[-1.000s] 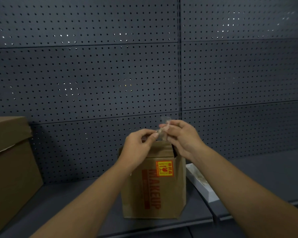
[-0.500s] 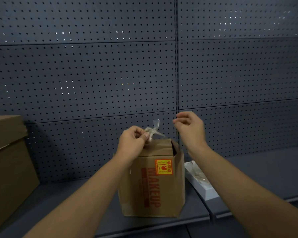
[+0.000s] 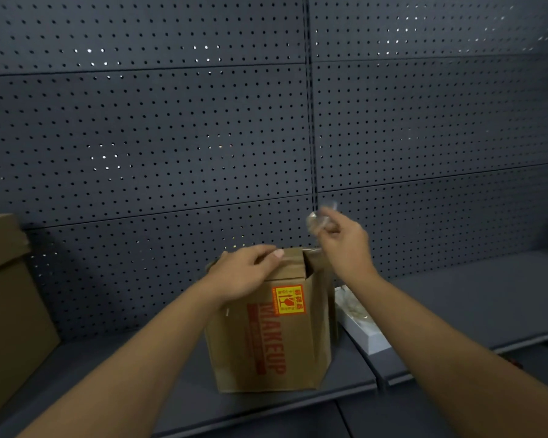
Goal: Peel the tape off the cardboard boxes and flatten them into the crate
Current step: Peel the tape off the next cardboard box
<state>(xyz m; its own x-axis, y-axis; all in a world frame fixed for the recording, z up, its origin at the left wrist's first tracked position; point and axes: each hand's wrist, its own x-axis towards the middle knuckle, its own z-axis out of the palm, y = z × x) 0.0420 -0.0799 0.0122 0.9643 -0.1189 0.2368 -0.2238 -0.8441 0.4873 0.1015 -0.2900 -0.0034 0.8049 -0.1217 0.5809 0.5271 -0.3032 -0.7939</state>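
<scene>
Backdrop: dark grey pegboard wall (image 3: 171, 137) behind a dark shelf (image 3: 178, 390), all beyond the hands.
Box: brown cardboard box (image 3: 276, 339) upright on the shelf, red MAKEUP print and orange fragile sticker (image 3: 289, 300) on the near face; top flap partly lifted, slit open at its right edge.
Left hand: left hand (image 3: 244, 275) palm-down on the box top, fingers spread flat over the flap, pressing, gripping nothing.
Right hand: right hand (image 3: 345, 245) raised above and right of the box's top corner, fingertips pinched shut on a crumpled wad of clear tape (image 3: 321, 218); blurred.
Tape: above the right fingers, clear of the box; any strand still reaching the box cannot be told.
Right of right forearm: white tray (image 3: 364, 330) on the shelf, pale scraps inside.
Far left of left arm: larger cardboard box (image 3: 4, 305), partly out of view.
</scene>
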